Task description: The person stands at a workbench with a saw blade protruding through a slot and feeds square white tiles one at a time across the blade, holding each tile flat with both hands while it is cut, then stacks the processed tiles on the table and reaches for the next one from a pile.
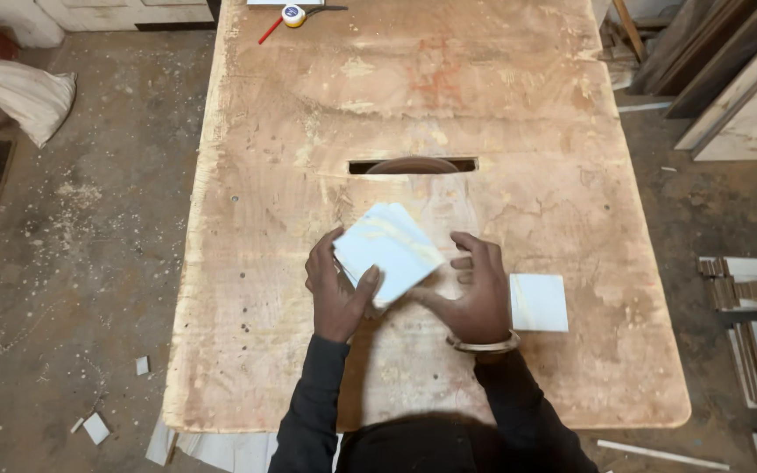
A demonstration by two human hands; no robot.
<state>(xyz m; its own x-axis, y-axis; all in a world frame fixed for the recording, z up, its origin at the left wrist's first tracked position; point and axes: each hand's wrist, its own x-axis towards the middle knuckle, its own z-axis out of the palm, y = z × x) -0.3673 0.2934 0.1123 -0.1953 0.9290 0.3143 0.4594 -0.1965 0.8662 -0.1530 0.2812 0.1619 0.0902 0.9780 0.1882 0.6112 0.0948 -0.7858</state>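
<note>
The square tile (389, 250) I hold is pale blue-white, with a faint yellowish streak running across its face. A second tile (538, 302), lying flat, is the same pale white with a soft beige vein. My sleeves (313, 412) are black, and the bangle (484, 346) on my wrist is a dull silver. The tabletop (413, 114) is a worn tan, blotched with lighter patches and a smear of faded red near the far end. The saw blade (413, 165) in its dark slot looks reddish brown. The tape measure (293, 15) is yellow and white, beside a red pencil (271, 31). The floor (81, 236) is grey-brown, speckled with pale dust.
</note>
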